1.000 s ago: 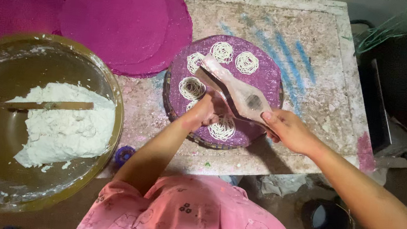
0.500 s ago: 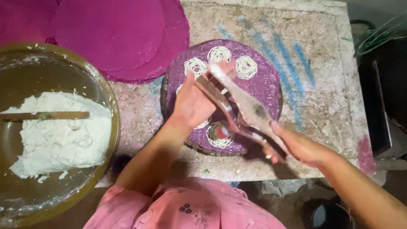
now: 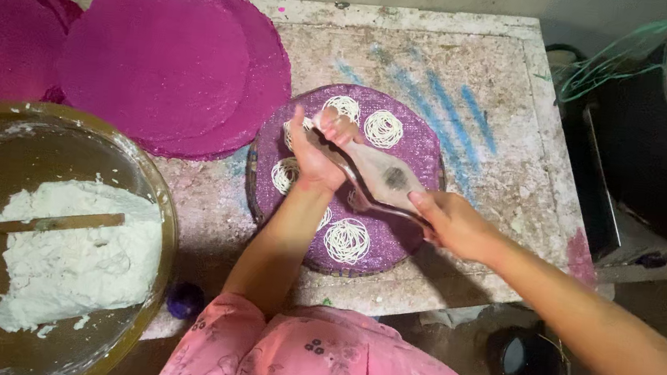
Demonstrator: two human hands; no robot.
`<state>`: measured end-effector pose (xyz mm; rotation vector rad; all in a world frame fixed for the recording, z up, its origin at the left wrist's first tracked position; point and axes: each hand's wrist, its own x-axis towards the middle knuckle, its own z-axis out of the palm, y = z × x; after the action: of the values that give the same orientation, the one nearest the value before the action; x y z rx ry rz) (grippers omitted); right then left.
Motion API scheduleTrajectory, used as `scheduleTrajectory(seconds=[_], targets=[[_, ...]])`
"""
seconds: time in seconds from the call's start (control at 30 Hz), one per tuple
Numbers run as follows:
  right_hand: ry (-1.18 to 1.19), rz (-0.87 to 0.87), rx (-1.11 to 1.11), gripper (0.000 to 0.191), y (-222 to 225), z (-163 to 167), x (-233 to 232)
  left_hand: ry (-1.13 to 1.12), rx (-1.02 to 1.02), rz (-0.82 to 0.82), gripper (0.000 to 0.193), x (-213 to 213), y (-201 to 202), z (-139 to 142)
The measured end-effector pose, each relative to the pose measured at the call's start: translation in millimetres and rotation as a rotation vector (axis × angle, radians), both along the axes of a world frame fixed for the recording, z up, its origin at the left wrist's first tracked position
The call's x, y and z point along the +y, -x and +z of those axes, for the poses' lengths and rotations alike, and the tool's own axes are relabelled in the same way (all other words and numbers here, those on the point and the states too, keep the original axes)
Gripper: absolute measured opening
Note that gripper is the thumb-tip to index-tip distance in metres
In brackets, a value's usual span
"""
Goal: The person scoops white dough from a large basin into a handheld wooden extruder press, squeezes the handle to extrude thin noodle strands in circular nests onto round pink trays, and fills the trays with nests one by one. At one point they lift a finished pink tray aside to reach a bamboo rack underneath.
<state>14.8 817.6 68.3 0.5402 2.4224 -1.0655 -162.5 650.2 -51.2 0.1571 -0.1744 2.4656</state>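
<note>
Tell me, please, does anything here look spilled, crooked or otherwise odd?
Nothing looks spilled. The noodle coils lie neatly on the purple mat. Only the worn tabletop stands out, streaked with blue paint.

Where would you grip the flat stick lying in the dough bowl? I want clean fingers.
Take the flat stick by its left end, which lies on the bare floor of the bowl; its right end rests on the white dough. Come from the left and above, pinching its narrow edges, since it lies nearly flat. Both hands are busy: left hand, right hand.
</note>
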Motion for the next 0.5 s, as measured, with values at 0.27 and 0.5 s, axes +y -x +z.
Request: scheduleTrajectory(seconds=[0.27,0.5], targets=[[-0.128,0.050,0.152,0.070,16,10,13,0.116,0.056,0.081,0.049,19,19,14],[-0.048,-0.010,0.001,0.071,8,10,18,0.215,-0.130,0.062,0.049,19,2,13]])
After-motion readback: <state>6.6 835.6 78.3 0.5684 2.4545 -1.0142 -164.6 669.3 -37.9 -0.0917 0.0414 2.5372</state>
